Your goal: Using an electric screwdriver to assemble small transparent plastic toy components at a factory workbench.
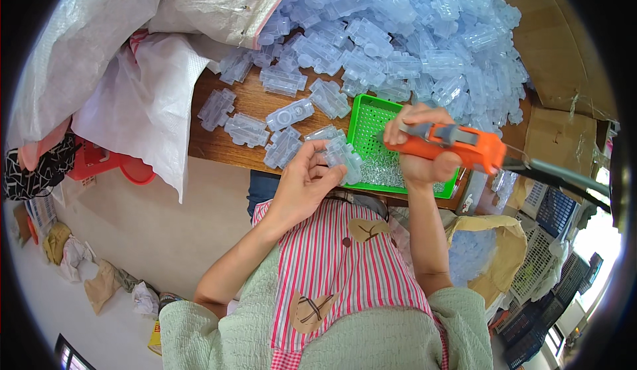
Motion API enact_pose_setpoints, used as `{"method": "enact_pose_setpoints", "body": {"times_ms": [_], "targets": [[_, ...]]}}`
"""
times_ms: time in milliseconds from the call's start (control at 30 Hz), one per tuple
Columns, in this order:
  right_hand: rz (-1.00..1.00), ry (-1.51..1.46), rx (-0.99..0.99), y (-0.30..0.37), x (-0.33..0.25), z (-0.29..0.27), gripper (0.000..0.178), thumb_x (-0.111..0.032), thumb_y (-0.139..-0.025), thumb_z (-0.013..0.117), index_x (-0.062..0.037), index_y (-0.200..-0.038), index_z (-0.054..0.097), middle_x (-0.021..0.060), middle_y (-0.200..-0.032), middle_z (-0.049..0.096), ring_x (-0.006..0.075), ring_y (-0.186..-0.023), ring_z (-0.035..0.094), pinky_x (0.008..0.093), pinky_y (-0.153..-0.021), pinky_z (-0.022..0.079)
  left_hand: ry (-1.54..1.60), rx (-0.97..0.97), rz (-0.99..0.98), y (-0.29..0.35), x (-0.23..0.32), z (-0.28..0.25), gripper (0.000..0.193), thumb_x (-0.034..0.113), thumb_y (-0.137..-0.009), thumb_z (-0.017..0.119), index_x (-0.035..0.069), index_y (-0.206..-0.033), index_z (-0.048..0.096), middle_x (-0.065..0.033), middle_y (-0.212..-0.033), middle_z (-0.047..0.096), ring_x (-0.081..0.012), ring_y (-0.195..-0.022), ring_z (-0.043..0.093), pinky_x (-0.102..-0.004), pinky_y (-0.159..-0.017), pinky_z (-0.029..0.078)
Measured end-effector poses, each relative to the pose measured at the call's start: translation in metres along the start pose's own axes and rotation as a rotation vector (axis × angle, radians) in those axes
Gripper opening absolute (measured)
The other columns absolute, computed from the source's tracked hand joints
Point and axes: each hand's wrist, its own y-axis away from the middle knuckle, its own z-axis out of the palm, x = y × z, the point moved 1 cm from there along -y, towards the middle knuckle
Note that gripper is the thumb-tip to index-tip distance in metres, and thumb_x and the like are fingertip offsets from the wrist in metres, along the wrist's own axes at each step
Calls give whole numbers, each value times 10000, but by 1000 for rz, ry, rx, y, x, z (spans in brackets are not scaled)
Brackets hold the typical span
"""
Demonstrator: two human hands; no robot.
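Observation:
My left hand (307, 183) pinches a clear bluish plastic part (343, 159) at the near left side of a green perforated tray (359, 104). Small shiny metal pieces, which look like screws, lie in the tray (381, 168). Over the tray's right side, my right hand (424, 146) is wrapped round an orange and grey electric screwdriver (464, 146). A cord leads from its rear end to the right, and its tip points left toward the tray. Several loose plastic parts (282, 147) lie on the wooden table left of the tray.
A large heap of the same clear parts (411, 31) covers the table's far side, against a cardboard wall (564, 45). White woven sacks (146, 84) lie at the left. Below the table's right edge stands an open sack (507, 257) with plastic parts inside. Crates (541, 264) stand farther right.

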Motion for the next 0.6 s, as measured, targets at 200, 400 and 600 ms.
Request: {"method": "enact_pose_setpoints", "body": {"times_ms": [200, 400, 600], "targets": [[-76, -374, -249, -2, -53, 21, 867, -746, -678, 585, 63, -985, 540, 105, -767, 521, 183, -641, 507, 325, -562, 449, -16, -12, 15, -3, -3, -2, 394, 41, -855, 629, -48, -1178, 423, -77, -922, 593, -75, -779, 581, -208, -672, 485], [-100, -236, -215, 4, -34, 32, 864, -764, -687, 539, 53, -967, 555, 69, -724, 527, 150, -623, 526, 271, -536, 428, -16, -9, 8, -4, 1, 0, 382, 36, -856, 627, -46, -1173, 430, -75, -906, 591, -76, -760, 588, -202, -653, 484], [-86, -189, -202, 2, -39, 37, 817, -745, -705, 543, 40, -928, 576, 72, -707, 550, 147, -609, 531, 251, -517, 413, -30, -56, -34, -3, 2, -4, 408, 59, -874, 610, -32, -1219, 412, -70, -967, 591, -79, -843, 592, -220, -740, 513]]}}
